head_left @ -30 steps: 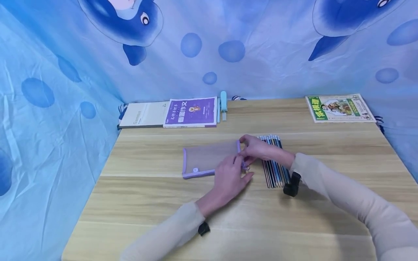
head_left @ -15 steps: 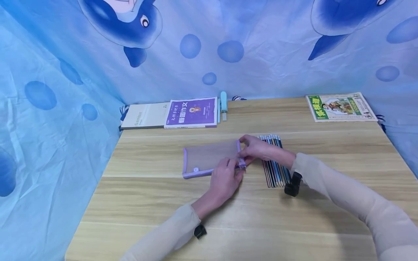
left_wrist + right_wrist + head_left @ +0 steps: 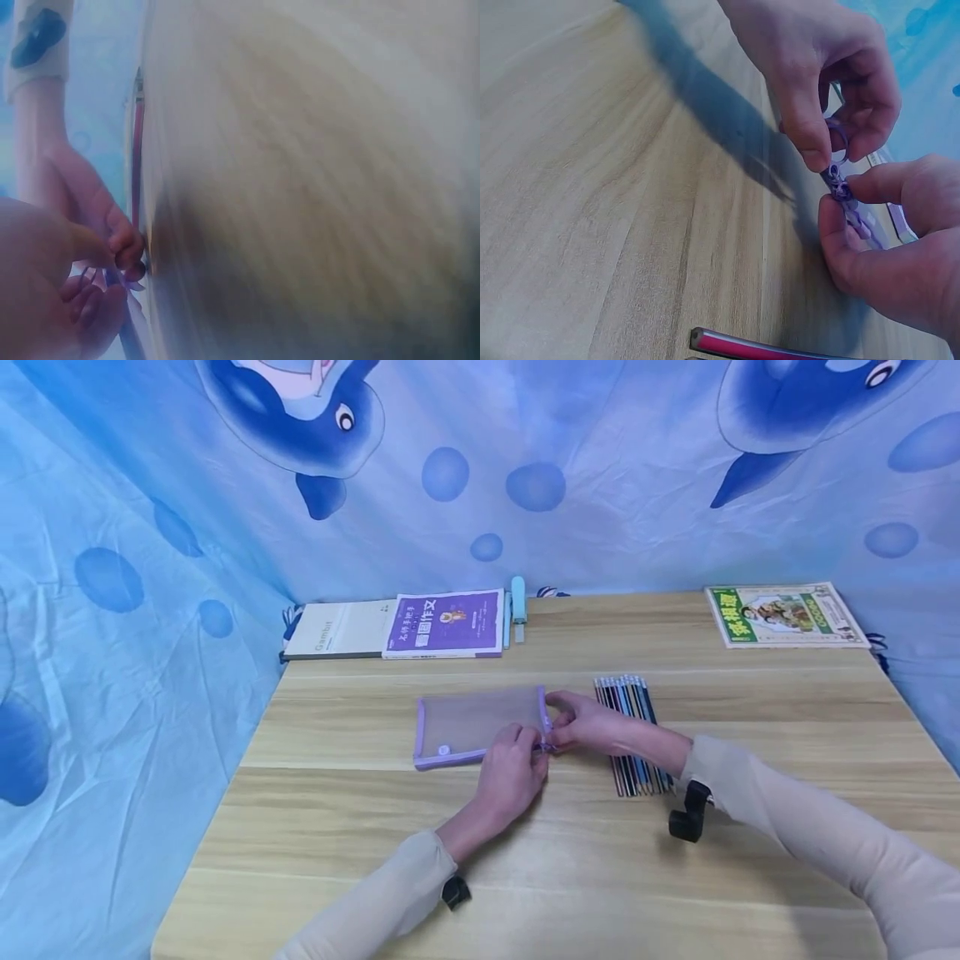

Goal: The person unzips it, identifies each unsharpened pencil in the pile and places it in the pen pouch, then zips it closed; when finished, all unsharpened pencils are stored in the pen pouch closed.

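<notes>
Hands meet at the right-hand corner of a purple mesh pencil pouch lying flat on the wooden desk. Our left hand pinches the ring of the zipper pull between thumb and curled fingers; our right hand pinches the pouch's corner just beside it, holding the fabric. A row of pencils lies just to the right of the pouch, partly under the right wrist.

For a clean pull, we judge that the right hand should keep the corner taut and low against the desk while the left draws the ring straight along the pouch's near edge, not upward, so that the mesh does not bunch at the slider. A firm grip on the ring itself, rather than on the slider body, should give better control.

From the head view the slider is covered by the fingers, so we cannot tell whether the zip stands shut or slightly parted. The left wrist view is heavily blurred and shows little beyond fingers and desk grain. The right wrist view cuts off most of the pouch and shows only one pencil at its lower edge. Behind, at the desk's far edge, lie a purple book and a green book.
</notes>
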Demonstrator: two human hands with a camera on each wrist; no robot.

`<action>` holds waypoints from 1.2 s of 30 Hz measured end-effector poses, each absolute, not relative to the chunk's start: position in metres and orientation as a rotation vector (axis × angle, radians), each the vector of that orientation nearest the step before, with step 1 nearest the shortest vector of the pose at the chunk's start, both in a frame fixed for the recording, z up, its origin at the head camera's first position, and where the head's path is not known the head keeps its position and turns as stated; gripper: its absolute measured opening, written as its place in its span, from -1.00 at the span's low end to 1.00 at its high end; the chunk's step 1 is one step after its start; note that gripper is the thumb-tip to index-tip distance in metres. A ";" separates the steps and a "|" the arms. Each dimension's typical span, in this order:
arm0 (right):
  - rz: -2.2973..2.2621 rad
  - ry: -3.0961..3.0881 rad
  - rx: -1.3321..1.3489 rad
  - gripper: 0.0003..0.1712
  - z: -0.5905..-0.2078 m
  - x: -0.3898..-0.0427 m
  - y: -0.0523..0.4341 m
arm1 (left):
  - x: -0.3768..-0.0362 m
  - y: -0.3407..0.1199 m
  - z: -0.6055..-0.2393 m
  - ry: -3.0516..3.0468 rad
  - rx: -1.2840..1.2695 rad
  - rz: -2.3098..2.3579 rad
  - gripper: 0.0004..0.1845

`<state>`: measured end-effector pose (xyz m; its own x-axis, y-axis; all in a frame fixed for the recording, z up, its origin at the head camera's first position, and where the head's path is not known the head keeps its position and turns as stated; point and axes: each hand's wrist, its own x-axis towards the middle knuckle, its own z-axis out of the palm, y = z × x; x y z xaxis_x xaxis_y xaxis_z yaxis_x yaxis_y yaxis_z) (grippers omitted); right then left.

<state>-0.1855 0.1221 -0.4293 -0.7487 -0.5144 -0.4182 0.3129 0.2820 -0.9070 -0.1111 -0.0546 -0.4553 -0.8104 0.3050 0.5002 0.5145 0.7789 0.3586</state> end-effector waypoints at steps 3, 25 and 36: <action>-1.540 1.863 -0.187 0.02 -0.429 -0.185 0.122 | -0.111 -0.058 -0.455 -2.556 -0.624 -0.690 -0.72; -1.449 1.933 -0.172 0.13 -0.429 -0.190 0.130 | -0.106 -0.147 -0.442 -2.642 -0.454 -0.692 -0.79; -1.395 1.955 -0.159 0.15 -0.427 -0.190 0.130 | -0.091 -0.192 -0.440 -2.675 -0.300 -0.718 -0.78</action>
